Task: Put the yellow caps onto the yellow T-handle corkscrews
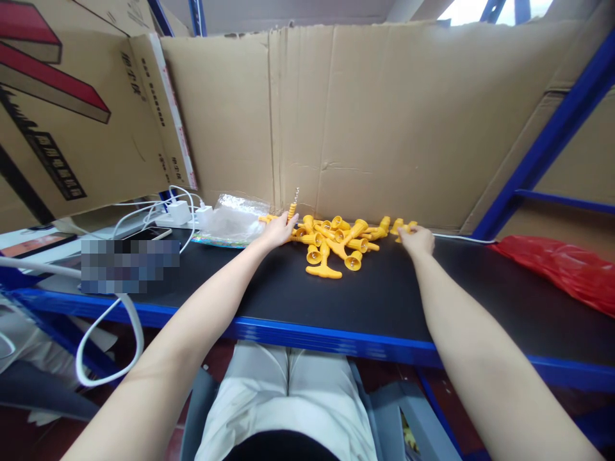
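Observation:
A pile of several yellow plastic T-handled parts (pixel 336 242) lies on the black worktop (pixel 365 294), close to the cardboard back wall. My left hand (pixel 278 230) reaches to the pile's left end and grips one upright yellow part (pixel 291 210) with a thin metal screw tip. My right hand (pixel 417 241) rests at the pile's right end, fingers closed over a yellow part (pixel 402 226) there. Both arms stretch forward over the blue table edge.
A clear plastic bag (pixel 230 219) lies left of the pile. A white charger (pixel 179 211), cables and a phone (pixel 147 234) sit further left. A red plastic bag (pixel 562 269) lies at the right. Cardboard walls (pixel 384 121) enclose the back and sides; blue rack posts stand right.

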Motion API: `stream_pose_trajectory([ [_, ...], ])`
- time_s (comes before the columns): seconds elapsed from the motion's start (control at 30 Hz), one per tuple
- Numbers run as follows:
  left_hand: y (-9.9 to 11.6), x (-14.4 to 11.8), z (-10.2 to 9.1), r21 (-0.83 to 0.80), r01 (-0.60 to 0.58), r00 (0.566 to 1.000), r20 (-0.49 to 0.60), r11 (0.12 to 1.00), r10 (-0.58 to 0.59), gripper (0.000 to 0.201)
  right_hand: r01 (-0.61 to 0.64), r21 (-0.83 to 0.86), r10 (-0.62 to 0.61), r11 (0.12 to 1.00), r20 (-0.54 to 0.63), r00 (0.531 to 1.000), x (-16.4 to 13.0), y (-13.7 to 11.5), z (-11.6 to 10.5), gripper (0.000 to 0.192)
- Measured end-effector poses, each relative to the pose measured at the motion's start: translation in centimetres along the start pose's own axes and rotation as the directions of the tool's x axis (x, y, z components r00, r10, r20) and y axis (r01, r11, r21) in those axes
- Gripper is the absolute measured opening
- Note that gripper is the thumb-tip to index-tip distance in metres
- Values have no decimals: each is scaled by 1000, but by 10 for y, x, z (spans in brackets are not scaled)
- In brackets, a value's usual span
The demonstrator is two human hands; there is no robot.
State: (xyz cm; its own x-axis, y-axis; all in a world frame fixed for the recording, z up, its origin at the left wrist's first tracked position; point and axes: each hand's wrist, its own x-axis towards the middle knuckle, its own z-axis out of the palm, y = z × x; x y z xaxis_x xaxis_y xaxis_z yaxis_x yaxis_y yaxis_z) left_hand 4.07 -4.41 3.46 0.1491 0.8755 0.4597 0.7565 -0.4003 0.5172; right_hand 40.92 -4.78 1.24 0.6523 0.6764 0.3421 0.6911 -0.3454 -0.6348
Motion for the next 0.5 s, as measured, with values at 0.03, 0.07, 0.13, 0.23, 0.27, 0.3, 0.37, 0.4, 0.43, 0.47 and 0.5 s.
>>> stream_pose_trajectory([
  [0.03, -1, 0, 0, 50, 1, 1000, 3, 999, -1, 44, -38, -9, 38, 999, 29, 999, 0, 3, 1, 39],
  [0.07, -1, 0, -1, 91, 4, 1000, 8, 996, -5, 47, -66, -24, 67, 998, 59, 996, 1, 4, 1, 39],
  [0.13, -1, -1, -3, 147, 6, 1000, 9, 989, -7, 51, -101, -62, 107, 993, 97, 990, 1, 6, 2, 39],
  [0.23, -2, -1, -6, 161, 9, 1000, -13, 987, -7, 53, -111, -112, 123, 987, 104, 987, 2, 8, 4, 36],
  [0.27, -2, -1, -7, 156, 11, 1000, -22, 988, -8, 53, -101, -121, 113, 988, 98, 989, 2, 8, 4, 34],
  [0.3, -3, -1, -8, 150, 15, 999, -31, 989, -11, 53, -86, -132, 99, 987, 92, 991, 3, 9, 5, 32],
  [0.37, -4, 0, -8, 140, 22, 999, -38, 990, -17, 53, -54, -155, 67, 986, 82, 994, 3, 11, 7, 27],
  [0.4, -4, 0, -8, 140, 26, 999, -38, 990, -21, 52, -42, -168, 56, 985, 83, 995, 4, 12, 8, 26],
  [0.43, -5, 0, -8, 143, 31, 999, -37, 989, -26, 51, -31, -177, 48, 984, 88, 995, 4, 13, 10, 25],
  [0.47, -5, 0, -8, 149, 33, 999, -36, 988, -28, 48, -25, -181, 43, 983, 97, 994, 5, 13, 11, 25],
  [0.5, -6, 1, -8, 160, 34, 999, -37, 987, -28, 44, -20, -184, 41, 983, 111, 993, 5, 13, 12, 25],
])
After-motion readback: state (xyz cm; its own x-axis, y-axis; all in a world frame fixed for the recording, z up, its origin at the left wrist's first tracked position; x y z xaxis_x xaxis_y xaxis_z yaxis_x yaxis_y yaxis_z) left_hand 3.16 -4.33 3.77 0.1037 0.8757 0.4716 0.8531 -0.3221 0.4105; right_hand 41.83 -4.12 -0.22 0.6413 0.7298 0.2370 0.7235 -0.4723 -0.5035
